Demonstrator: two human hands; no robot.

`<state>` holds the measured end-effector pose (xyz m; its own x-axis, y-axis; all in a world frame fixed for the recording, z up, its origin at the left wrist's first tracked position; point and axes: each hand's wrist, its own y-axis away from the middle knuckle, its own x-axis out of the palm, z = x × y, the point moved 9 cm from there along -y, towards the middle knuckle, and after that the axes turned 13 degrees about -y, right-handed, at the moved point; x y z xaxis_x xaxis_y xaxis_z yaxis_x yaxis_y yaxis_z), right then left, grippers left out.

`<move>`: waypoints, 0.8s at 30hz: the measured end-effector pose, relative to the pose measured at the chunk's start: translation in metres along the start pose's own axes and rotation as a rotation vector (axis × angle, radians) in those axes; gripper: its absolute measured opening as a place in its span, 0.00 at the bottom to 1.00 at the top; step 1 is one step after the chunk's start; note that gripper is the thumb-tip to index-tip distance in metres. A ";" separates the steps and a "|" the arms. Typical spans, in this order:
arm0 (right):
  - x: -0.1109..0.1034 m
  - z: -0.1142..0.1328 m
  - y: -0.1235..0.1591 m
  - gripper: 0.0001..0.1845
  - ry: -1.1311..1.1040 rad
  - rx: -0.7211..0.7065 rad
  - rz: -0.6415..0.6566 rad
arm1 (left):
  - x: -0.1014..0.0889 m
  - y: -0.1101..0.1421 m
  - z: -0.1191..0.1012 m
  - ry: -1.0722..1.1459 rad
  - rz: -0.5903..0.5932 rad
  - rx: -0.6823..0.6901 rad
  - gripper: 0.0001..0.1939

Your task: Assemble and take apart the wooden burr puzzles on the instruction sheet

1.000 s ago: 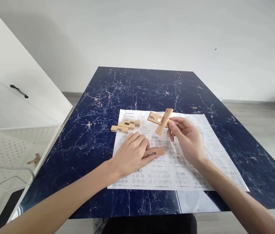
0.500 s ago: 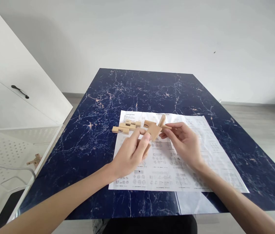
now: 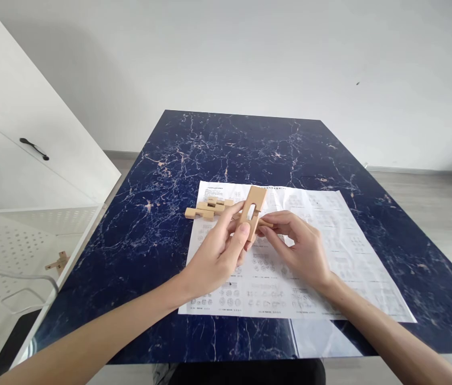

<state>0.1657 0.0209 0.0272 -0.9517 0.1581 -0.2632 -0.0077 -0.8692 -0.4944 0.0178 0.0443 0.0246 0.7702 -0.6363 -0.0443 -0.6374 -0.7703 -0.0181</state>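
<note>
My left hand (image 3: 220, 256) is closed on a flat wooden puzzle piece (image 3: 256, 199) with a long slot through it, tilted up over the paper. At its right side, my right hand (image 3: 300, 243) pinches a narrower wooden puzzle piece (image 3: 266, 223), whose left end meets the slotted one. How far the two are joined is hidden by the fingers. Several notched wooden pieces (image 3: 210, 207) lie together to the left of my left hand, partly on the printed instruction sheet (image 3: 322, 289) beneath both hands.
A dark blue marbled table (image 3: 230, 144) spreads around the sheet. To the left stands a white perforated basket (image 3: 13, 240) with a cable (image 3: 17, 274) and more wooden pieces (image 3: 60, 262) in it. Beyond it is a white cabinet (image 3: 21, 107).
The wooden pieces in my left hand have turned, so the slotted face now shows. My right hand has moved slightly left and down, keeping its pinch.
</note>
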 end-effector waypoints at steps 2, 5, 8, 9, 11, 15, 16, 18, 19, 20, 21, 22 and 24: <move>0.001 0.000 0.000 0.05 -0.001 -0.006 0.004 | 0.000 0.000 0.002 0.021 0.004 -0.022 0.26; 0.001 0.000 0.001 0.04 0.007 -0.010 0.003 | 0.000 -0.001 0.004 0.069 0.025 -0.044 0.26; 0.002 0.000 0.002 0.04 0.020 -0.020 0.009 | 0.000 -0.002 0.004 0.097 0.033 -0.045 0.26; 0.003 0.001 0.002 0.04 0.025 -0.026 0.015 | 0.000 -0.002 0.004 0.097 0.034 -0.047 0.26; 0.005 0.002 0.003 0.04 0.033 -0.040 0.026 | 0.000 -0.002 0.003 0.089 0.038 -0.056 0.26; 0.005 0.005 0.004 0.05 0.038 -0.067 0.028 | -0.001 -0.002 0.004 0.092 0.038 -0.083 0.26; 0.005 0.005 0.005 0.05 0.037 -0.070 0.027 | -0.001 -0.002 0.005 0.096 0.039 -0.092 0.26; 0.005 0.005 0.005 0.05 0.033 -0.069 0.030 | -0.001 -0.002 0.008 0.097 0.045 -0.113 0.25; 0.005 0.004 0.005 0.05 0.029 -0.066 0.030 | -0.001 -0.003 0.011 0.096 0.049 -0.125 0.26; 0.005 0.004 0.005 0.06 0.025 -0.062 0.032 | -0.001 -0.003 0.014 0.093 0.052 -0.139 0.26; 0.005 0.004 0.005 0.06 0.023 -0.062 0.033 | 0.000 -0.003 0.017 0.088 0.056 -0.155 0.26; 0.005 0.004 0.004 0.06 0.022 -0.062 0.033 | 0.000 -0.002 0.020 0.082 0.059 -0.170 0.27; 0.004 0.004 0.004 0.07 0.026 -0.061 0.034 | 0.002 -0.002 0.026 0.063 0.063 -0.196 0.28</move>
<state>0.1603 0.0160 0.0277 -0.9426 0.1421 -0.3021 0.0439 -0.8443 -0.5340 0.0196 0.0456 -0.0018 0.7328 -0.6801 0.0239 -0.6726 -0.7184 0.1776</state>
